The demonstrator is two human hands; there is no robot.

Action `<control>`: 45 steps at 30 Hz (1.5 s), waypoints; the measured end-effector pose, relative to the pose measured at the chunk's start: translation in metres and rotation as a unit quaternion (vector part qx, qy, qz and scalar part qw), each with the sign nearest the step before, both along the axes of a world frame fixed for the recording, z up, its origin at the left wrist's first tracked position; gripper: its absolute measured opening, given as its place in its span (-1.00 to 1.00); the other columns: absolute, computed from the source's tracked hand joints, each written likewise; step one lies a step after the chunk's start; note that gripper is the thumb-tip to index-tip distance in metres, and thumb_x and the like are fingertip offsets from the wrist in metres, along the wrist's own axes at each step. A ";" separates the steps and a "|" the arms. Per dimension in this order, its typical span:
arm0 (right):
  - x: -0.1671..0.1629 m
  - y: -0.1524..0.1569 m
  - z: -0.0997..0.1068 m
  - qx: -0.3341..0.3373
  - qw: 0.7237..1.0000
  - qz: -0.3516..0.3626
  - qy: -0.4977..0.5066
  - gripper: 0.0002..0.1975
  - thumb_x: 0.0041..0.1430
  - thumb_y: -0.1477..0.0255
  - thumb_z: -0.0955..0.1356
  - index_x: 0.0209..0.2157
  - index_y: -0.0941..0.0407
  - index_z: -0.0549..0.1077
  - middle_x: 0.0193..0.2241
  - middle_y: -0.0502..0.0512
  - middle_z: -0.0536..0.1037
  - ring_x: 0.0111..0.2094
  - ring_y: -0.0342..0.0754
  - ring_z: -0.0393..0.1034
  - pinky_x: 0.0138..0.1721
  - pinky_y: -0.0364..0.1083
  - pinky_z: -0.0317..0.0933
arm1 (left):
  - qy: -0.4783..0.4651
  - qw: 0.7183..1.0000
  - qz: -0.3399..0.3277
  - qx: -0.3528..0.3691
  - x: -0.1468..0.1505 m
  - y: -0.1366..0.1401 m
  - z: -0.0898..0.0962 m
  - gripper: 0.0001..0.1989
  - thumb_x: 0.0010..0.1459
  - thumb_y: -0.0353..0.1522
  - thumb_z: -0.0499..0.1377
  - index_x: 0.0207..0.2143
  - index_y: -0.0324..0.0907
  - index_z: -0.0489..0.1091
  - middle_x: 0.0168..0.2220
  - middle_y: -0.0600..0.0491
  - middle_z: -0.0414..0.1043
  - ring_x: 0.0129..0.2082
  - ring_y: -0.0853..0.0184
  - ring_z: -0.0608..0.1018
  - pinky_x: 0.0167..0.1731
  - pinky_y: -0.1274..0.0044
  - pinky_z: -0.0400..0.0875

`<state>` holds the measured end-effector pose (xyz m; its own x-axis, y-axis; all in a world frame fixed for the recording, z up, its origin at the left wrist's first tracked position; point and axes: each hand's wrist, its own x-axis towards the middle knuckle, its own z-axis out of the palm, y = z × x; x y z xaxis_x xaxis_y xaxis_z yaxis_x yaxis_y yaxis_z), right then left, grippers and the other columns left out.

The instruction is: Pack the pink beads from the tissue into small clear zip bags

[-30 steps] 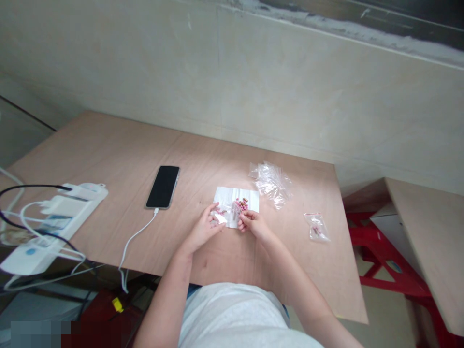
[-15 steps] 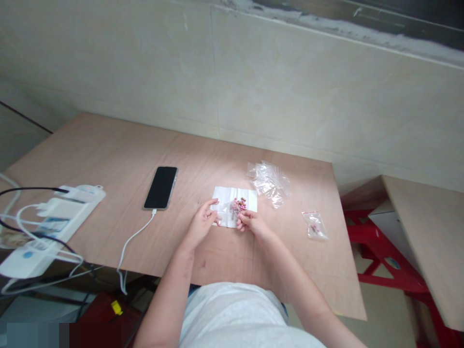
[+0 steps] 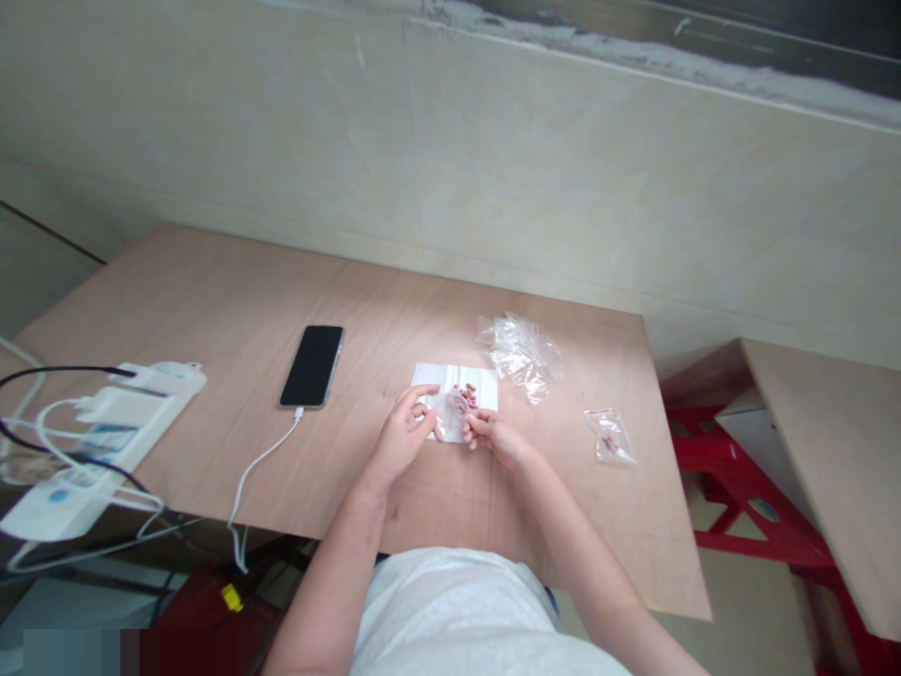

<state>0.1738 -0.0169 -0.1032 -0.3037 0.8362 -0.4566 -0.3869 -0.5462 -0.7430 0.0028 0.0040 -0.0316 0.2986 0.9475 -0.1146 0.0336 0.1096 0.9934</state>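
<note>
A white sheet [image 3: 484, 377] lies on the table with a small pile of pink and gold pieces [image 3: 470, 391] on it; they are too small to name. Over the sheet, in front of the pile, is a small clear plastic bag [image 3: 448, 409]. My right hand [image 3: 493, 434] pinches the bag's right side between thumb and fingers. On the left, my left hand [image 3: 409, 427] has thumb and forefinger apart, pointing at the bag's left edge. Whether its fingertips touch the bag is hard to see.
Loose clear bags [image 3: 525, 352] lie behind the sheet. To the right is a bag with small pink pieces [image 3: 610, 438]. A phone [image 3: 313, 366] on a white cable lies left, beyond it a power strip [image 3: 159, 394] with several cords. Red stools [image 3: 746, 498] stand off the table's right edge.
My left hand has moved slightly right, closer to the clear bag and my right hand. The right hand keeps its pinch, shifted barely rightward.
</note>
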 end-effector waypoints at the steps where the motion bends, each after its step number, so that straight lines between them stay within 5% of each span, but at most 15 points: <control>1: 0.001 0.000 0.000 -0.001 1.000 0.002 0.004 -0.72 -0.14 0.26 0.40 -0.52 0.20 0.37 -0.58 0.02 0.42 -0.58 -0.22 0.29 -0.55 -0.21 0.17 | 0.001 1.000 0.001 0.005 0.001 0.000 0.000 -0.71 0.04 -0.40 0.06 -0.13 -0.22 0.20 -0.16 -0.02 0.23 -0.55 0.56 0.42 -0.47 0.60 0.39; 7: 0.005 0.001 0.003 -0.007 1.000 0.003 0.024 -0.74 -0.14 0.28 0.40 -0.53 0.21 0.37 -0.59 0.02 0.41 -0.58 -0.22 0.27 -0.54 -0.21 0.16 | 0.013 1.000 -0.002 0.015 0.006 0.002 0.001 -0.70 0.04 -0.37 0.07 -0.13 -0.21 0.21 -0.11 -0.04 0.19 -0.56 0.57 0.42 -0.50 0.61 0.39; 15: 0.006 -0.002 0.015 -0.031 0.999 -0.028 0.035 -0.76 -0.20 0.33 0.42 -0.48 0.18 0.39 -0.52 0.01 0.43 -0.55 -0.20 0.29 -0.55 -0.20 0.13 | 0.007 1.000 -0.004 -0.023 -0.003 -0.002 0.006 -0.69 0.06 -0.38 0.05 -0.11 -0.23 0.16 -0.55 0.17 0.25 -0.59 0.49 0.41 -0.45 0.55 0.37; 19: 0.009 -0.006 0.023 -0.035 0.996 -0.086 -0.007 -0.68 -0.28 0.40 0.44 -0.39 0.13 0.35 -0.55 -0.07 0.43 -0.58 -0.21 0.27 -0.57 -0.20 0.11 | 0.015 0.998 -0.040 -0.055 -0.013 -0.010 0.013 -0.67 0.04 -0.37 0.08 -0.11 -0.22 0.14 -0.52 0.15 0.31 -0.52 0.45 0.46 -0.36 0.52 0.36; 25: 0.026 -0.008 0.065 0.078 0.976 -0.151 -0.138 -0.64 -0.30 0.48 0.41 -0.39 0.09 0.24 -0.63 -0.15 0.36 -0.70 -0.27 0.05 -0.66 -0.22 -0.07 | 0.077 0.992 -0.070 -0.076 -0.022 -0.015 0.011 -0.62 0.01 -0.31 0.11 -0.08 -0.14 0.15 -0.05 -0.02 0.22 -0.24 0.37 0.45 -0.18 0.47 0.32; 31: 0.036 -0.015 0.118 0.221 0.945 -0.013 -0.243 -0.65 -0.15 0.52 0.33 -0.24 0.06 0.25 -0.57 -0.10 0.37 -0.61 -0.22 0.10 -0.54 -0.19 -0.01 | 0.107 0.991 -0.069 0.039 0.004 -0.007 0.025 -0.67 0.05 -0.28 0.07 -0.10 -0.14 0.24 -0.03 -0.01 0.26 0.03 0.27 0.26 0.07 0.38 0.05; 34: 0.036 -0.018 0.129 0.259 0.924 0.035 -0.281 -0.63 -0.10 0.52 0.31 -0.18 0.04 0.25 -0.54 -0.08 0.39 -0.60 -0.20 0.09 -0.50 -0.17 0.01 | 0.099 0.988 -0.106 0.048 0.018 -0.003 0.035 -0.73 0.07 -0.26 0.06 -0.17 -0.16 0.29 -0.11 0.00 0.31 -0.05 0.27 0.33 -0.02 0.42 0.15; 37: 0.035 -0.020 0.128 0.260 0.917 -0.003 -0.304 -0.69 -0.09 0.48 0.33 -0.22 0.05 0.29 -0.52 -0.05 0.39 -0.55 -0.18 0.14 -0.48 -0.17 0.03 | 0.096 0.986 -0.137 0.019 0.022 -0.002 0.039 -0.78 0.09 -0.24 0.03 -0.34 -0.21 0.33 -0.31 0.05 0.37 -0.27 0.33 0.40 -0.25 0.53 0.27; 41: 0.028 -0.023 0.118 0.193 0.938 -0.065 -0.280 -0.83 -0.08 0.36 0.34 -0.38 0.11 0.37 -0.47 0.02 0.40 -0.48 -0.15 0.22 -0.45 -0.16 0.07 | 0.072 0.989 -0.129 0.002 0.018 -0.005 0.042 -0.80 0.08 -0.27 0.04 -0.41 -0.23 0.33 -0.45 0.11 0.30 -0.44 0.43 0.35 -0.41 0.61 0.24; 45: 0.015 -0.025 0.111 0.128 0.968 -0.052 -0.210 -0.79 -0.11 0.28 0.37 -0.48 0.13 0.40 -0.49 0.02 0.42 -0.48 -0.14 0.25 -0.42 -0.15 0.10 | 0.044 0.993 -0.109 0.007 0.018 -0.008 0.044 -0.80 0.07 -0.28 0.06 -0.44 -0.25 0.33 -0.48 0.11 0.29 -0.43 0.42 0.35 -0.39 0.60 0.24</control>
